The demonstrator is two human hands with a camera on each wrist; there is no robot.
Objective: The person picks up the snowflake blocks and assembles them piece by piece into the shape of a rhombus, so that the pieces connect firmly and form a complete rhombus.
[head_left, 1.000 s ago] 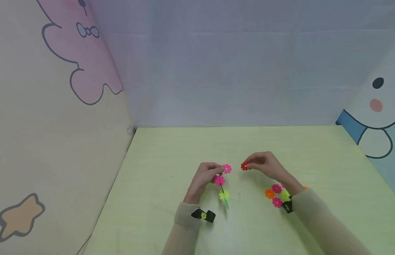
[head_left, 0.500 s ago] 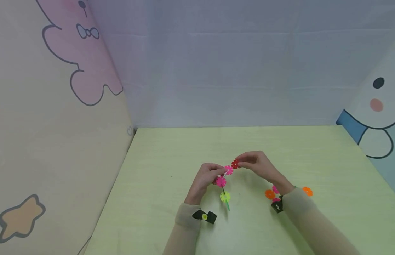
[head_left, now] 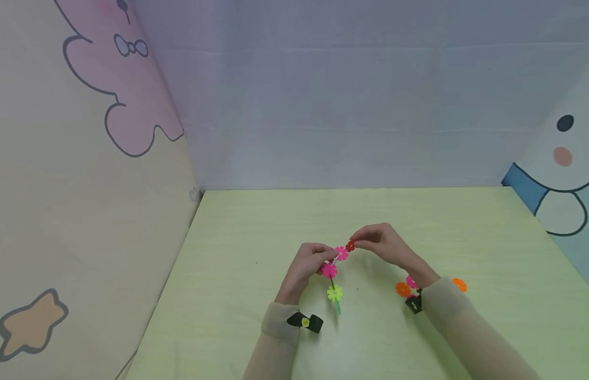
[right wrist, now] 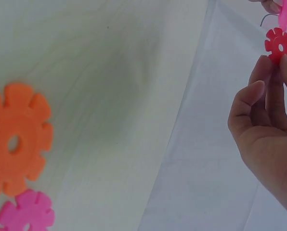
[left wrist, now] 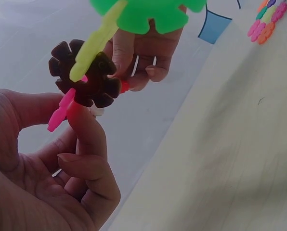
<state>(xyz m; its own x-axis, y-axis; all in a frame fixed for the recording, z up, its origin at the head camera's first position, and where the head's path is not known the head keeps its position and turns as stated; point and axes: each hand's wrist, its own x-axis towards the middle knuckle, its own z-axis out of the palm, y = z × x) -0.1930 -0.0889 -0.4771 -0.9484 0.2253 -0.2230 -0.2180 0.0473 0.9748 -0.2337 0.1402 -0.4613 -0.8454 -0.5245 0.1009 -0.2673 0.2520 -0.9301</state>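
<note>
My left hand (head_left: 304, 266) pinches a chain of interlocked plastic snowflake discs near its top. In the head view the chain shows a pink disc (head_left: 341, 253) at the upper end, another pink disc (head_left: 329, 271) lower, then a yellow disc (head_left: 335, 293) and a green disc (head_left: 338, 307) at the bottom. A dark disc (left wrist: 102, 89) sits between pink and yellow in the left wrist view. My right hand (head_left: 387, 245) pinches a red snowflake disc (right wrist: 280, 42) between thumb and fingers. The red disc's edge meets the top pink disc; how deep the slots engage is unclear.
Loose discs lie on the pale table (head_left: 237, 237) under my right forearm, among them an orange disc (head_left: 403, 289), a pink disc (head_left: 411, 281) and another orange disc (head_left: 459, 285). The sleeve partly hides this pile. A fabric backdrop (head_left: 323, 121) stands behind the table.
My right hand has moved left, bringing the red disc against the top pink disc. Since half a second ago the red disc has turned more edge-on. The left hand has hardly moved.
</note>
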